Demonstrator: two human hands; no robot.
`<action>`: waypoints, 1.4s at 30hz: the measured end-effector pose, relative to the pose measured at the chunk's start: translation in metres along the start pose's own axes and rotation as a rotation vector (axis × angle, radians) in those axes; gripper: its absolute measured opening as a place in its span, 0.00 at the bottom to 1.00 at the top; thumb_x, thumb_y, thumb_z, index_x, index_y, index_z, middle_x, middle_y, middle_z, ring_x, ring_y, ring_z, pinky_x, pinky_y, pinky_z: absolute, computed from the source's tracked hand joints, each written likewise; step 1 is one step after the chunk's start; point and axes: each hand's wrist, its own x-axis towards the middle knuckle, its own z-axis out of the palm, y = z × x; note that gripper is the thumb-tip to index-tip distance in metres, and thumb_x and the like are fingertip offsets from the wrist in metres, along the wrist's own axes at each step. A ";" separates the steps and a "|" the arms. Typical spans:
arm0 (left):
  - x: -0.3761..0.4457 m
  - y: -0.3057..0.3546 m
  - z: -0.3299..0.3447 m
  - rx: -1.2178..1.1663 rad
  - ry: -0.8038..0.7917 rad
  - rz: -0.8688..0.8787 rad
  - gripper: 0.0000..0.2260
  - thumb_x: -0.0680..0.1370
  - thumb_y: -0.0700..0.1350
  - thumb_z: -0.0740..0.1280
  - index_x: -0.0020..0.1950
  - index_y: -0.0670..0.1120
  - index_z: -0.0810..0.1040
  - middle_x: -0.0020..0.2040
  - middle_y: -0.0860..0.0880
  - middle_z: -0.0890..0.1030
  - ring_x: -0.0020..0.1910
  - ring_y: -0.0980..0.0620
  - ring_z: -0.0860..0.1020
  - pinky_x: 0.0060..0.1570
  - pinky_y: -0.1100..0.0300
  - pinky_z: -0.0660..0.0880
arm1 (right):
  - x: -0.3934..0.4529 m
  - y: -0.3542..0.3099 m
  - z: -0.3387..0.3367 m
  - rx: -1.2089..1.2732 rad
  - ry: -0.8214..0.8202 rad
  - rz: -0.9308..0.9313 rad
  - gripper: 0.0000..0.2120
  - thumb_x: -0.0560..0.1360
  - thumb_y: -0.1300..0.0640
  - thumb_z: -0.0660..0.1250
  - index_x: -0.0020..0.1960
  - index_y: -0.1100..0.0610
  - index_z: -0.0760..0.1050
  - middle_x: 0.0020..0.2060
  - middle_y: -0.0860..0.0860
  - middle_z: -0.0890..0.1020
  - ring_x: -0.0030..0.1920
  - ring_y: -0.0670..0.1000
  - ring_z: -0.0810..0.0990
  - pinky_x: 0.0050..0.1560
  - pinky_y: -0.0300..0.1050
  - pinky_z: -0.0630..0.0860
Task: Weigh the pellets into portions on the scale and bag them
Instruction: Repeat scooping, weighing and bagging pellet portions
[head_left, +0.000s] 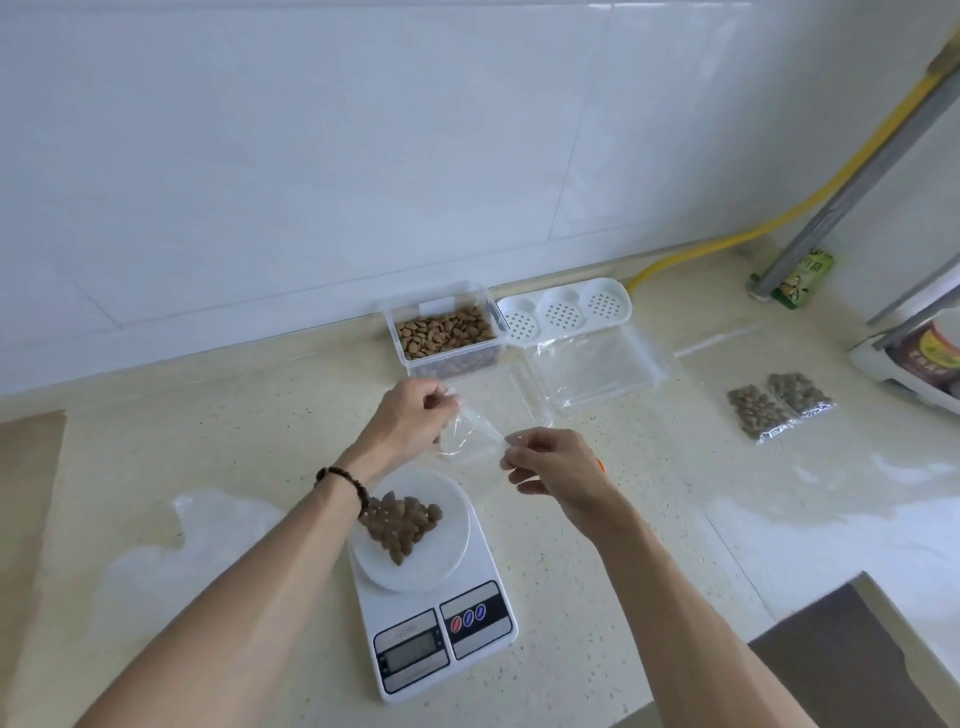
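Pellets (402, 525) lie in a brown heap on the round white platter of the scale (434, 613), just below and on the near side of the two hands. Above the counter (597, 545), the person holds a small clear bag (470, 434) between both hands. The left hand (410, 415) pinches one edge of the bag with curled fingers and thumb, while the right hand (550, 470) pinches the opposite edge, so the thin film stretches slackly between the two grips. A dark bead bracelet (345, 480) circles the left wrist, directly over the far rim of the platter.

Beyond the left hand, against the tiled wall, stands a clear plastic tub (447, 332) holding more of the brown pellets. Just right of the tub sits a white tray (563, 312) with three perforated round wells. Beyond the right hand, a stack of empty clear bags (597, 371) lies flat on the counter. Well to the right of the grip, two filled bags (779, 405) of pellets lie side by side, touching each other. The scale's display faces the person; its reading is too blurred to tell.
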 end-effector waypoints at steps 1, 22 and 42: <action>-0.006 0.005 -0.009 -0.047 0.009 0.005 0.14 0.79 0.48 0.66 0.42 0.36 0.76 0.33 0.49 0.76 0.30 0.54 0.76 0.38 0.58 0.74 | -0.002 -0.008 0.003 0.024 -0.017 -0.027 0.05 0.76 0.62 0.70 0.50 0.63 0.80 0.40 0.55 0.84 0.38 0.49 0.81 0.40 0.40 0.79; -0.074 0.053 -0.069 -0.240 0.246 0.254 0.12 0.80 0.42 0.65 0.38 0.41 0.79 0.36 0.45 0.82 0.32 0.53 0.79 0.37 0.61 0.77 | -0.048 -0.081 0.032 0.030 0.012 -0.401 0.09 0.76 0.58 0.71 0.37 0.59 0.79 0.34 0.53 0.80 0.35 0.49 0.76 0.39 0.43 0.76; -0.087 0.065 -0.054 -0.293 0.175 0.349 0.11 0.79 0.41 0.66 0.37 0.45 0.80 0.32 0.51 0.81 0.33 0.52 0.80 0.35 0.62 0.77 | -0.067 -0.098 0.034 -0.266 0.114 -0.522 0.07 0.76 0.59 0.70 0.39 0.59 0.81 0.30 0.48 0.76 0.30 0.43 0.70 0.31 0.32 0.68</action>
